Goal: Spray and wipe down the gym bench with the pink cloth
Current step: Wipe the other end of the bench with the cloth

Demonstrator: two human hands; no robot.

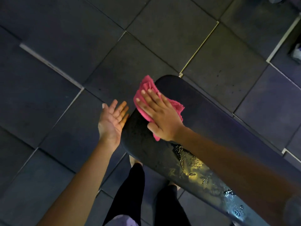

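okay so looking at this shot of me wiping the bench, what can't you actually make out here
All in the head view:
- Spray bottle: none visible anywhere in frame.
- Bench frame and legs: hidden beneath its pad; the near end is cut off by the bottom edge.
- Pad under the pink cloth and right hand: covered, so wet or dry is unknown.
- Pad beneath the right forearm: hidden.
- Objects at the top right corner: cropped and too blurred to identify.
- Left hand: open, holding nothing.

crumpled pink cloth [147, 97] lying flat near the rounded end of the gym bench [162, 154], black pad, wet droplets further down
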